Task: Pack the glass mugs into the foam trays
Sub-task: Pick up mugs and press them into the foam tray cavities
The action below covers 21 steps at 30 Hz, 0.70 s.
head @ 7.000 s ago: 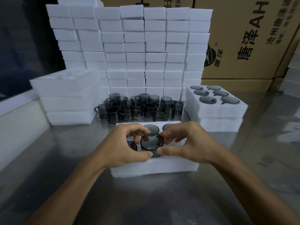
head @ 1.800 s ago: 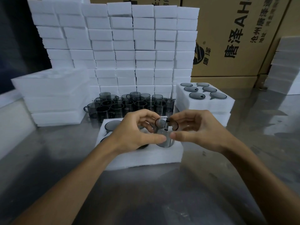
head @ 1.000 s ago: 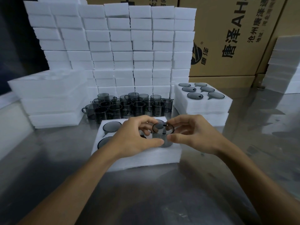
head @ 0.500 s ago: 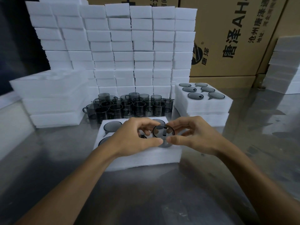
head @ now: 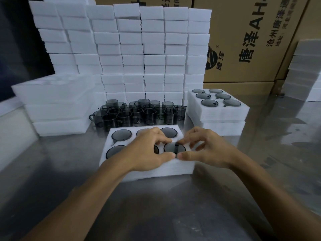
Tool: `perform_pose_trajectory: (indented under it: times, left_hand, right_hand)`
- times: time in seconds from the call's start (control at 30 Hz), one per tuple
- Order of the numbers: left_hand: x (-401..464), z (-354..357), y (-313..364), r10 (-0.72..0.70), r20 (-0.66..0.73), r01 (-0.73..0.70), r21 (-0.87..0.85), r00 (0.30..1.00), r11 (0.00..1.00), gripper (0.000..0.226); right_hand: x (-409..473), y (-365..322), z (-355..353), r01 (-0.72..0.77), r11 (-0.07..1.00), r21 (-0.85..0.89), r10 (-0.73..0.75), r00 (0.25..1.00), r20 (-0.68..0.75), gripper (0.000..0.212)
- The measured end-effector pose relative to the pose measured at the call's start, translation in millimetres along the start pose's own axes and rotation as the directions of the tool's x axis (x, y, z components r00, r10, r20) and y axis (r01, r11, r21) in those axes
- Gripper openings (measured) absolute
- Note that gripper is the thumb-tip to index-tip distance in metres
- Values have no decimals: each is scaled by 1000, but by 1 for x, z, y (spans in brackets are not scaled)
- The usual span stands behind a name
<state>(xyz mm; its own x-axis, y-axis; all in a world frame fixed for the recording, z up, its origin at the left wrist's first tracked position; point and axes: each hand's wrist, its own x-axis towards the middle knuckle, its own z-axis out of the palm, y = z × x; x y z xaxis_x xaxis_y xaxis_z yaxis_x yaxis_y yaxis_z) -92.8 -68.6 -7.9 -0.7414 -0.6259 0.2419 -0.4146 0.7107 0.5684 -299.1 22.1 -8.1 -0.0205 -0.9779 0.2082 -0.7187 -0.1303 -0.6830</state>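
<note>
Smoky glossy glass mugs (head: 142,113), matt white foam tray (head: 182,168), brushed metal table (head: 156,206)

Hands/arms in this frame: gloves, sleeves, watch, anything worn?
Nothing worn that shows. The left hand and right hand are bare, without gloves, and no rings are visible on the fingers in view. Both forearms are bare from the wrists down to the bottom edge of the frame: no sleeves, watch, bands or markings. Whatever is worn above that is out of view.
</note>
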Motion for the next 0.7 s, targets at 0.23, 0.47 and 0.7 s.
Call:
perform_pose_trajectory:
  times: [0.23,0.47,0.7]
  left_hand:
    - [0,4,5,-66,-57,71,92,996,993,41]
    - [-3,-7,4,-132,12,128,158,991,979,42]
    - [-11,-62,-31,-505,-311,590,336,805,734,60]
  right_hand:
    - [2,0,2,-27,999,-29,26,1000,-8,40]
    - [3,-3,7,-118,992,35,119,993,-7,31]
    - [2,2,15,-263,902,342,278,960,4,42]
